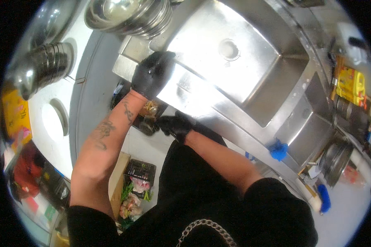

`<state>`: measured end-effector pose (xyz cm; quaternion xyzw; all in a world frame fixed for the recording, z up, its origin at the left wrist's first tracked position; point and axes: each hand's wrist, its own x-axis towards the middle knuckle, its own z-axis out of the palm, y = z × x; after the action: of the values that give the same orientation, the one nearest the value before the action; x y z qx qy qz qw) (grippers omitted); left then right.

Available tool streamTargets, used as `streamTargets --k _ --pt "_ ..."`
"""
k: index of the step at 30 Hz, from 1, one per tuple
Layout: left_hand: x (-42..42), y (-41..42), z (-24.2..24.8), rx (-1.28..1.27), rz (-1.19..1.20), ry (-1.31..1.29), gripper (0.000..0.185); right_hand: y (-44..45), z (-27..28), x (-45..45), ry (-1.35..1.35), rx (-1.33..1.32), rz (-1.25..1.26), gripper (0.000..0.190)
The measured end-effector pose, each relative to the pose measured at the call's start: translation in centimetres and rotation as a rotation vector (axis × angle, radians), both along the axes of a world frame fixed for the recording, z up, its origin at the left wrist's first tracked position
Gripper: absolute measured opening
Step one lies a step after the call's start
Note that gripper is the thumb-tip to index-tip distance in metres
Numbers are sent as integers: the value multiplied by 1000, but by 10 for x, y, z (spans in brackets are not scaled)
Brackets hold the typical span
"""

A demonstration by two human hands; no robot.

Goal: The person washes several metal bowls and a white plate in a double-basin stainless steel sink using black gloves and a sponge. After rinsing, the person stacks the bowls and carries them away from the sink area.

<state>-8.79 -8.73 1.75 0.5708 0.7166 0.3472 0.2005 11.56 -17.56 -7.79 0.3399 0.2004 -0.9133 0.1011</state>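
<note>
Both hands wear black gloves. My left hand [153, 73] is on the near left rim of a stainless steel sink [204, 95], beside square metal containers [124, 67]; whether it grips anything is unclear. Below the sink's front edge, my right hand [175, 126] is held low with its fingers bent, near dark items and a clear bag [150, 108] under the counter. What its fingers touch cannot be made out. The basin with its round drain [229, 49] lies ahead of both hands.
Stacked steel bowls [151, 18] stand at the sink's back left. A white counter with a round opening [54, 120] runs along the left. A blue cloth [278, 149] lies on the right rim. A black crate [139, 171] and bagged produce [131, 205] are on the floor.
</note>
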Motion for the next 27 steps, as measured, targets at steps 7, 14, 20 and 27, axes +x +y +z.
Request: streamTargets --k 7,14,20,27 --pt "0 5 3 26 18 -8 18 143 145 107 -18 717 117 35" --pt "-2 10 -1 115 -71 245 16 256 44 61 -344 1632 99 24" --pt "0 11 7 -15 -68 300 29 304 -118 21 -326 1889 306 34" --pt "1 15 10 -30 -71 330 28 345 -186 34 -726 1721 739 40"
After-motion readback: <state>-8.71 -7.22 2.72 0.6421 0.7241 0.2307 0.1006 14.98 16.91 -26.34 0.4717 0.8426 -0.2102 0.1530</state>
